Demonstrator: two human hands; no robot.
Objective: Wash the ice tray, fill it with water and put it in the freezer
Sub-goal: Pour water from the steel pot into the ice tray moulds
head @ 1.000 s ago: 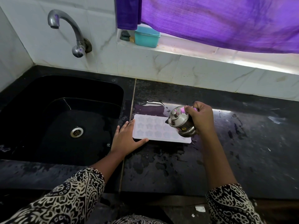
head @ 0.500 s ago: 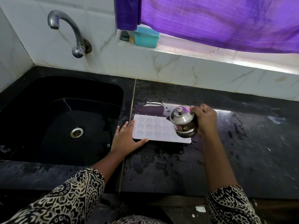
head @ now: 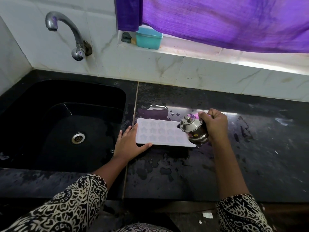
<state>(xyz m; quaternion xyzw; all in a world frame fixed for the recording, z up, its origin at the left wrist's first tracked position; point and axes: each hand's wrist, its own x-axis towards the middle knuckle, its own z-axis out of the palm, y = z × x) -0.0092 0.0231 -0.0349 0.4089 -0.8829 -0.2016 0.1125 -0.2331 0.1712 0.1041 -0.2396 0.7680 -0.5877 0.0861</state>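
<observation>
A white ice tray (head: 158,133) with star-shaped cells lies flat on the wet black counter (head: 250,148), just right of the sink. My left hand (head: 128,144) rests open against the tray's left end, fingers straight, thumb along its front edge. My right hand (head: 214,126) grips a small lidded steel pot (head: 194,128), tilted leftward over the tray's right end. I cannot make out any water leaving the pot.
A black sink (head: 66,128) with a steel drain lies to the left, under a curved tap (head: 73,34) on the tiled wall. A teal box (head: 148,38) sits on the window ledge below a purple curtain (head: 217,20). Puddles lie behind the tray.
My right hand has shifted the steel pot slightly to the right and tipped it a little more upright. The left hand and the tray have stayed put.
</observation>
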